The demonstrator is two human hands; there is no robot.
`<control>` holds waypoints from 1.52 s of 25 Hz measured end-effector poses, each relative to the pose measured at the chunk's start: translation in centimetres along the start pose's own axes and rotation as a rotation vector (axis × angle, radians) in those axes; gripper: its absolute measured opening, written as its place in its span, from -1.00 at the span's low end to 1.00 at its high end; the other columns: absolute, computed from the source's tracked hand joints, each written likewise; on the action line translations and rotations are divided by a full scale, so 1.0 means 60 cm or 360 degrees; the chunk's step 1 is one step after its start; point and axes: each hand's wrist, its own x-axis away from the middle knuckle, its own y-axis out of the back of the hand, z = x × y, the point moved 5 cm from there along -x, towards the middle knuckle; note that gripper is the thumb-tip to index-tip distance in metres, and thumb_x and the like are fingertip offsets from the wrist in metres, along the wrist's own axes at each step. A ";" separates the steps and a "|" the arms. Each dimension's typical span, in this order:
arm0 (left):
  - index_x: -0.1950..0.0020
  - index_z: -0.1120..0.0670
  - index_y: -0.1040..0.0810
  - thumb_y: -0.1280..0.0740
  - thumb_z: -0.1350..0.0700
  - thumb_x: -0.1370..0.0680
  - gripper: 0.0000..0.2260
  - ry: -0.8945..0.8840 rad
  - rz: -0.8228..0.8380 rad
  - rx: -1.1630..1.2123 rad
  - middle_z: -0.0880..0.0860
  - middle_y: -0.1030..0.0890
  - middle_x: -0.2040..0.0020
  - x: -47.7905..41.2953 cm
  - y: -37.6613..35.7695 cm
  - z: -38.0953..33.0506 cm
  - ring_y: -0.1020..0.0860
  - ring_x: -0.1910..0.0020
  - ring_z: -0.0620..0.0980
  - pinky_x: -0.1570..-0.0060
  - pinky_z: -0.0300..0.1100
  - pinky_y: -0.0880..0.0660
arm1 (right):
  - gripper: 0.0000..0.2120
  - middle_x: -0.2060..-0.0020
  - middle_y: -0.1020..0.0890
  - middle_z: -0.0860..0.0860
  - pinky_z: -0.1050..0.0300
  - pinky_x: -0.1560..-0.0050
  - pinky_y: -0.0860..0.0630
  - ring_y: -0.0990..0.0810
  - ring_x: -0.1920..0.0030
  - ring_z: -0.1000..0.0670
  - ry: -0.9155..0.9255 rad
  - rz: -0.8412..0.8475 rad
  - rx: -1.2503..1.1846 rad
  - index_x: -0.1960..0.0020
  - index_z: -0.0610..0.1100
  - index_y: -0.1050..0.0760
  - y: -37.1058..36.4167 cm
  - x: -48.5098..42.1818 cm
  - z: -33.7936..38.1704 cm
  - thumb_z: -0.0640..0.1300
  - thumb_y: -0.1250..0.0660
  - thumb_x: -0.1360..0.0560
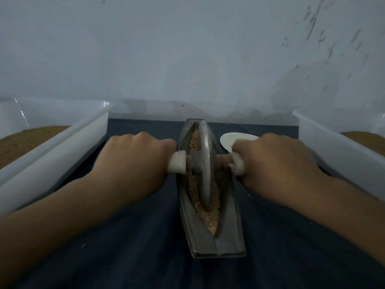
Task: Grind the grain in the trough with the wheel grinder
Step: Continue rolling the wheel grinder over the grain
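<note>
One trough (208,243) lies on dark cloth (135,247) (wall (166,49) behind).

Grey trough (210,236) with tan grain (210,215), grey wheel (205,163) (white handles (177,162)), dark blue cloth (145,247).

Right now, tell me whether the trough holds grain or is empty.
Holds grain: tan crushed grain lies in the groove of the trough, past both ends of the wheel.

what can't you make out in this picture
In the head view:
fingers of the left hand and right hand, mostly hidden under their backs
trough bottom, under grain and the wheel
white round thing, half behind the right hand
left tub and right tub, cut off by side edges
</note>
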 end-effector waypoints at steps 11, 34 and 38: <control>0.17 -0.07 -0.41 -0.41 -0.04 -0.42 -0.82 0.0240 0.0223 0.0064 -0.09 -0.26 0.39 -0.030 -0.030 0.006 -0.27 0.44 0.00 0.45 -0.18 -0.18 | -0.90 0.31 -0.52 0.05 0.14 0.38 -0.42 -0.50 0.35 -0.03 0.0002 0.0399 -0.0077 0.19 0.08 -0.50 -0.022 -0.068 0.003 0.03 -0.40 -0.43; -0.11 -0.02 -0.56 -0.29 0.07 -0.58 -0.86 0.0332 0.0516 -0.0083 0.07 -0.57 0.08 -0.123 -0.039 -0.002 -0.59 0.11 0.15 0.23 -0.08 -0.42 | -0.89 0.16 -0.60 -0.01 0.05 0.17 -0.51 -0.62 0.06 -0.15 -0.0391 0.0582 -0.0321 0.08 0.04 -0.55 -0.081 -0.108 -0.011 0.07 -0.36 -0.51; 0.14 -0.07 -0.51 -0.38 0.04 -0.40 -0.91 0.0076 0.0300 -0.0073 -0.06 -0.31 0.38 -0.046 0.001 -0.015 -0.31 0.49 -0.01 0.47 -0.21 -0.21 | -0.79 0.46 -0.31 0.15 0.25 0.48 -0.17 -0.32 0.48 0.11 -0.0029 0.0199 -0.0132 0.32 0.07 -0.33 -0.036 -0.029 -0.013 0.08 -0.35 -0.32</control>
